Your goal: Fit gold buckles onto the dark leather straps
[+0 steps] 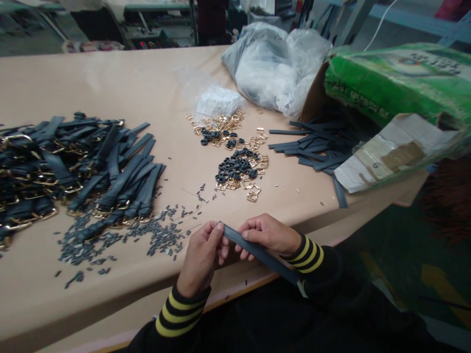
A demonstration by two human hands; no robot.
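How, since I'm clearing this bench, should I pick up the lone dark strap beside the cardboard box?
Pinch the strap by its lower free end, coming from the near side. That end lies flat on the tabletop, while the upper end runs under the torn cardboard flap, so draw it toward you.

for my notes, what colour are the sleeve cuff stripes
Yellow and black, on the left cuff, head view.
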